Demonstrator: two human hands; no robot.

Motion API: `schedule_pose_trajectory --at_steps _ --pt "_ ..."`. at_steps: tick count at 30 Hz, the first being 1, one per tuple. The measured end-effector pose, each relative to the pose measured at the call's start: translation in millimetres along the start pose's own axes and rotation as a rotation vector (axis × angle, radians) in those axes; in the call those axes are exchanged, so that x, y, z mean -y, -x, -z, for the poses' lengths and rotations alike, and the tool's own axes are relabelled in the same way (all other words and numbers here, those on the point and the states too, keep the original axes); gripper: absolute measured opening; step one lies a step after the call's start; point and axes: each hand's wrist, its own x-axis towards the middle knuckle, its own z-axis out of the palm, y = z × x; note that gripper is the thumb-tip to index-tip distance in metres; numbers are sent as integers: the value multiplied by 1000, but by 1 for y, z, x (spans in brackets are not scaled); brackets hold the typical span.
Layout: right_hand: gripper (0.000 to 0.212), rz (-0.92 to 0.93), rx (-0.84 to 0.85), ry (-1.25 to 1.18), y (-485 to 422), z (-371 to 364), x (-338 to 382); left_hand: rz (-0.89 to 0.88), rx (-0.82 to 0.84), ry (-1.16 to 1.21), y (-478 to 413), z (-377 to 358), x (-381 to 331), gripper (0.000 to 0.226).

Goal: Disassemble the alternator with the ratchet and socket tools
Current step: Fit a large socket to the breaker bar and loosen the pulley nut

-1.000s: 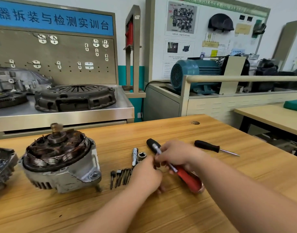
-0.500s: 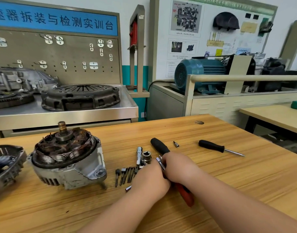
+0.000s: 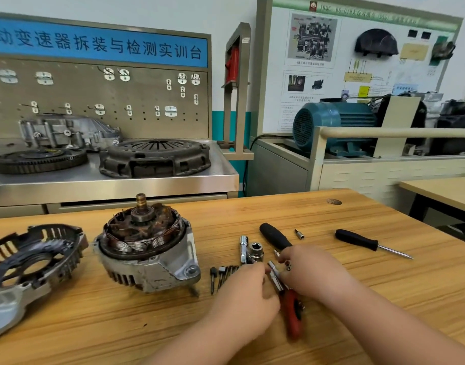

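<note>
Alternator (image 3: 147, 248) upright on the wooden table (image 3: 358, 299), brass-tipped shaft pointing straight up, rusty rotor and copper windings bare at the top, ribbed cast-aluminium housing below with a bolt lug at the near right corner. Off to the left of both hands, the left hand (image 3: 248, 293) the nearer of the two. Probably a sideways carry of the tool leftward next, then an approach from above along that vertical axis or in at the lug. Left hand curled, fingertips pinching the bright steel shank of a red-handled tool (image 3: 292, 314). Right hand (image 3: 314, 272) curled over the same shank from the other side, fingertips hidden beneath the knuckles (nature of any fitting or pulling there impossible to tell). Tool's long axis running near to far, red grip toward the body, steel end toward the socket (image 3: 255, 252), a short chrome cup with a star-shaped bore, just beside a chrome extension (image 3: 243, 247). Row of dark bolts (image 3: 223, 275) between housing and left hand. Matte black handle (image 3: 275, 237) just beyond the right hand, small bit (image 3: 300, 234) near it, slim black screwdriver (image 3: 363, 242) well apart to the right. Slotted end cover (image 3: 34, 259) already off, lying left of the alternator.
</note>
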Motion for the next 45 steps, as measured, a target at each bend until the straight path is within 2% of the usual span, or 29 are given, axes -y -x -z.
schedule_pose_trajectory --at_steps 3,6,9,12,14,16,19,21,23,26,31,40,42,45 --pt "42 23 -129 51 9 2 6 -135 -169 19 28 32 13 26" --pt "49 119 -210 -53 15 6 21 -200 -397 23 56 69 30 21" --pt "43 197 -104 -308 16 10 46 -84 -701 115 71 101 60 18" --pt "41 215 89 -576 12 5 79 131 -836 191 76 124 97 23" --pt "41 154 275 -826 10 2 101 272 -808 234 79 130 114 29" --pt "34 50 456 -1071 6 -1 119 389 -709 320 82 129 124 36" --pt "18 -55 534 -1274 1 -5 134 537 -509 462 84 125 133 48" --pt "17 -106 524 -1369 -2 -10 138 574 -423 444 83 125 137 49" --pt "18 -116 492 -1388 -3 -15 140 573 -384 309 82 128 145 48" --pt "17 -97 442 -1394 -2 -22 141 572 -385 139 81 136 159 54" --pt "18 -119 374 -1422 -4 -29 144 603 -417 63 78 144 174 61" --pt "20 -101 350 -1441 -6 -34 143 705 -565 113 76 164 194 52" --pt "20 -86 345 -1448 -6 -35 142 644 -578 194 78 162 189 41" --pt "20 -67 316 -1449 -7 -36 141 483 -529 451 75 152 174 26"
